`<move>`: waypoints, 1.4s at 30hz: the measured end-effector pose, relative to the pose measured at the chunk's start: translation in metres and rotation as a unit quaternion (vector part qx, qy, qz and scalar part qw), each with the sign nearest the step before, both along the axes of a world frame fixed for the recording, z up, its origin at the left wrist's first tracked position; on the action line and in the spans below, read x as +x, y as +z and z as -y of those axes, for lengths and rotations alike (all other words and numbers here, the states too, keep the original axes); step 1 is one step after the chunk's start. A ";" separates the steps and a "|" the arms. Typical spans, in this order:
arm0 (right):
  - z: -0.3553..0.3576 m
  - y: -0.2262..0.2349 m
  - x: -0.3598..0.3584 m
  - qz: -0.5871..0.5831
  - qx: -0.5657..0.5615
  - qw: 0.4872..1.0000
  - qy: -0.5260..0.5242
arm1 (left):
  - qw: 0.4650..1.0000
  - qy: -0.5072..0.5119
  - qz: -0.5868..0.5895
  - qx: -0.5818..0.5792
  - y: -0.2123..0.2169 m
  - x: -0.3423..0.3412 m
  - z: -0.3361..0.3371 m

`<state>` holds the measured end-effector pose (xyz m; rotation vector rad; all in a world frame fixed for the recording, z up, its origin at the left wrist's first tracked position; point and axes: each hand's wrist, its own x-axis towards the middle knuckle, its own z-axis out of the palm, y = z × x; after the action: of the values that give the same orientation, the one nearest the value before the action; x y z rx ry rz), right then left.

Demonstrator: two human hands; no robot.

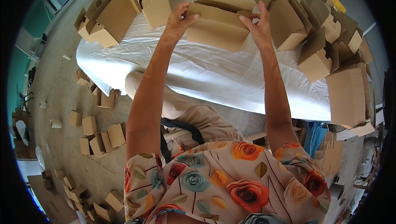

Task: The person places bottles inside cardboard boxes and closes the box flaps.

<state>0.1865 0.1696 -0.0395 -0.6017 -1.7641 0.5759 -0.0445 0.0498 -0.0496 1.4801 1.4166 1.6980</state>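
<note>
A brown cardboard box (pixel 216 32) rests on the white cloth of the table straight ahead, its long side toward me and its back flap raised. At the box's left end, my left hand (pixel 178 20) is closed on the upper corner, thumb along the front edge. My right hand (pixel 260 26) grips the opposite end, with the thumb on the front corner and the fingers behind, partly hidden. Between the hands, the top shows a dark gap along the raised flap.
Open cardboard boxes (pixel 109 20) stand on the table's left, beside a box with a notched flap (pixel 156 9). More boxes (pixel 287 22) crowd the right side. The white cloth (pixel 198 71) drapes over the near edge. Small boxes (pixel 116 135) lie scattered on the floor at left.
</note>
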 end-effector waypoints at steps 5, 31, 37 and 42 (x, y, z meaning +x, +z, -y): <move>-0.022 -0.006 0.007 0.117 -0.017 0.990 0.083 | 0.998 0.023 -0.011 0.049 -0.003 0.009 -0.001; -0.079 0.001 0.030 0.201 0.102 0.947 -0.228 | 0.856 0.298 -0.401 0.131 0.030 -0.075 -0.004; -0.103 -0.014 0.000 0.290 0.050 0.853 -0.432 | 0.780 0.456 -0.426 -0.055 0.032 -0.097 -0.004; -0.103 -0.023 0.004 0.313 0.087 0.838 -0.439 | 0.851 0.344 -0.390 -0.068 0.034 -0.104 0.007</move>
<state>0.1903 0.2722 -0.0629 -1.4665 -1.8304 -0.4782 -0.1481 0.0424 -0.0158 1.8018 2.7023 1.2913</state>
